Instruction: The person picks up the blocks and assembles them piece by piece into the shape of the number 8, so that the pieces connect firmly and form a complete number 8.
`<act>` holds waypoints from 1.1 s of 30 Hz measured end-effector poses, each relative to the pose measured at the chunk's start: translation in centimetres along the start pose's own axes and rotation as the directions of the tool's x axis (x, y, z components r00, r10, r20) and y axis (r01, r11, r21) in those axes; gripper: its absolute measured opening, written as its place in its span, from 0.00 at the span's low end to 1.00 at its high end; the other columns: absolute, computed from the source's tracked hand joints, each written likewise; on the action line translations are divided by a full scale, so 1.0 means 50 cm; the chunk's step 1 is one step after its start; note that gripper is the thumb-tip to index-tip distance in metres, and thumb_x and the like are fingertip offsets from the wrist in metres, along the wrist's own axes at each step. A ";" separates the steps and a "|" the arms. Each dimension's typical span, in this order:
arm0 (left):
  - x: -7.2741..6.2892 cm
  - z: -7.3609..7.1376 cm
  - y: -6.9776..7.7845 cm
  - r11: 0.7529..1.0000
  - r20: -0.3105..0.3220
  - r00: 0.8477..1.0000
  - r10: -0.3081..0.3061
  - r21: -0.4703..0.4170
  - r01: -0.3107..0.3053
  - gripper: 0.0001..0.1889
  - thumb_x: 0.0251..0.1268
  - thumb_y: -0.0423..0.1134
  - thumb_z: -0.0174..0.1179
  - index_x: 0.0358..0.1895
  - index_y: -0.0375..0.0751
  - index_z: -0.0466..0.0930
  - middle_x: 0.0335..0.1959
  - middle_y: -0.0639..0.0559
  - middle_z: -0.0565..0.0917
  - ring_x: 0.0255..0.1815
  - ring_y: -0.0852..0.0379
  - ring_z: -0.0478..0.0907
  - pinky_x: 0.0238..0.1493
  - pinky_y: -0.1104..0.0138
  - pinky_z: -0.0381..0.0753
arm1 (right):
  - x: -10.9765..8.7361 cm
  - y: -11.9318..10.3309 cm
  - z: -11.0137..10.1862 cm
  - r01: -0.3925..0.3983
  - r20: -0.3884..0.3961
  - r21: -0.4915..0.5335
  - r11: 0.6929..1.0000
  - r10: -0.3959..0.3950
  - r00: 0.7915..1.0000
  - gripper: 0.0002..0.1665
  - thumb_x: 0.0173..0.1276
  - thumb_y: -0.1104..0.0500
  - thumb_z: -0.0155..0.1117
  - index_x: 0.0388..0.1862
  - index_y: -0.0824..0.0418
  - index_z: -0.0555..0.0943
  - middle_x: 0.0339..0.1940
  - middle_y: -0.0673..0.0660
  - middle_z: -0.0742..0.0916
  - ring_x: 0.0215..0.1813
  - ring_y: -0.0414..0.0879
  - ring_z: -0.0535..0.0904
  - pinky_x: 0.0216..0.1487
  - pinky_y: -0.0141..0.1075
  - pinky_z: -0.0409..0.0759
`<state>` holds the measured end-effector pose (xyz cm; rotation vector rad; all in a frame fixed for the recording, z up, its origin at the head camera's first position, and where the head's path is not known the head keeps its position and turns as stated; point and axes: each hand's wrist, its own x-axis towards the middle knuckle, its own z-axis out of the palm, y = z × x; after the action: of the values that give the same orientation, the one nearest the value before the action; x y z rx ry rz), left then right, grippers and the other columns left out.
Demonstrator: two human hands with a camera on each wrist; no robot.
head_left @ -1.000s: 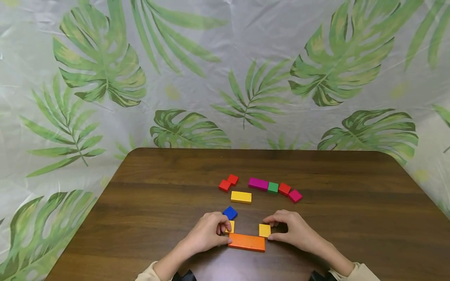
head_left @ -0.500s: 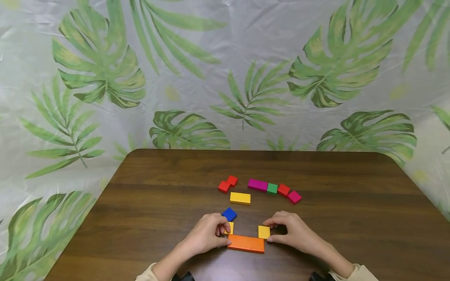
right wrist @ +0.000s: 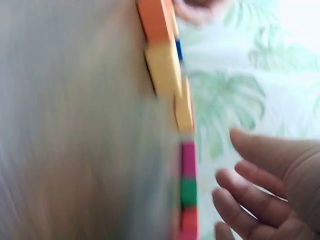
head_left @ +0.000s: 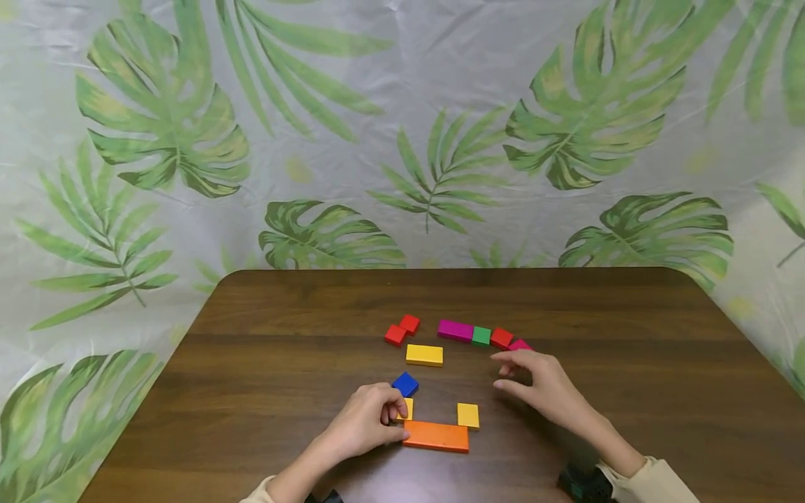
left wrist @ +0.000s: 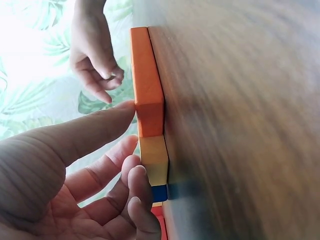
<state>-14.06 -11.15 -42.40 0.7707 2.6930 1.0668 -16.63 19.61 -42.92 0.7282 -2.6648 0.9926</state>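
Observation:
My left hand (head_left: pixel 367 423) rests beside the near blocks; its thumb touches the left end of the long orange block (head_left: pixel 437 436). Its fingers lie against a small yellow square block (head_left: pixel 409 408), partly hidden in the head view. A second yellow square block (head_left: pixel 468 415) stands at the orange block's far right corner, untouched. My right hand (head_left: pixel 548 391) hovers over the table to its right, fingers loosely bent and holding nothing. Just beyond those fingertips lies a pink block (head_left: pixel 520 345), partly covered by the hand. A blue block (head_left: pixel 405 384) sits beyond my left fingers.
On the brown table (head_left: pixel 264 349), a yellow rectangular block (head_left: pixel 424 355) lies beyond the blue one. Two red blocks (head_left: pixel 395 335) touch at the back left. A purple block (head_left: pixel 455 330), a green block (head_left: pixel 481 336) and another red block (head_left: pixel 502 339) form a row leading to the pink one.
My right hand has left the right yellow square block and moved away, toward the pink block. My left hand keeps its place at the orange block. The head view has shifted slightly.

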 end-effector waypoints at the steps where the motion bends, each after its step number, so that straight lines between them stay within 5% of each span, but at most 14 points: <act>1: 0.000 0.000 0.000 1.000 0.000 1.000 -0.001 -0.001 0.001 0.12 0.43 0.38 0.74 0.26 0.43 0.78 0.22 0.55 0.73 0.22 0.71 0.65 0.26 0.78 0.68 | 0.003 0.009 -0.008 -0.018 -0.045 -0.039 0.999 0.016 0.999 0.19 0.52 0.61 0.72 0.45 0.61 0.83 0.29 0.46 0.84 0.33 0.36 0.78 0.39 0.36 0.80; 7: 0.001 -0.001 0.000 1.000 -0.003 1.000 0.001 -0.004 -0.001 0.11 0.43 0.38 0.74 0.26 0.43 0.78 0.22 0.56 0.73 0.22 0.71 0.65 0.26 0.78 0.68 | 0.014 0.063 -0.048 -0.123 -0.138 -0.179 0.976 0.099 0.985 0.17 0.51 0.63 0.73 0.42 0.63 0.83 0.32 0.53 0.86 0.34 0.47 0.81 0.38 0.40 0.79; 17: 0.000 -0.001 0.002 1.000 0.001 1.000 -0.008 -0.007 0.008 0.12 0.42 0.38 0.74 0.26 0.43 0.78 0.22 0.56 0.73 0.22 0.71 0.65 0.26 0.78 0.68 | 0.023 0.094 -0.052 -0.229 -0.036 -0.120 0.966 0.226 0.973 0.18 0.54 0.58 0.71 0.43 0.66 0.83 0.31 0.53 0.85 0.31 0.39 0.79 0.33 0.29 0.77; 33: 0.001 0.001 0.001 1.000 0.017 1.000 -0.014 0.005 0.014 0.11 0.44 0.37 0.73 0.26 0.44 0.78 0.23 0.57 0.73 0.23 0.72 0.65 0.27 0.79 0.68 | 0.037 0.092 -0.033 -0.177 0.069 -0.072 0.982 0.182 0.981 0.19 0.57 0.56 0.70 0.44 0.65 0.83 0.31 0.52 0.84 0.30 0.32 0.74 0.32 0.27 0.76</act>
<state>-14.08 -11.06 -42.38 0.7567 2.6839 1.0455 -20.56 23.00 -43.57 0.5284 -2.8552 0.9308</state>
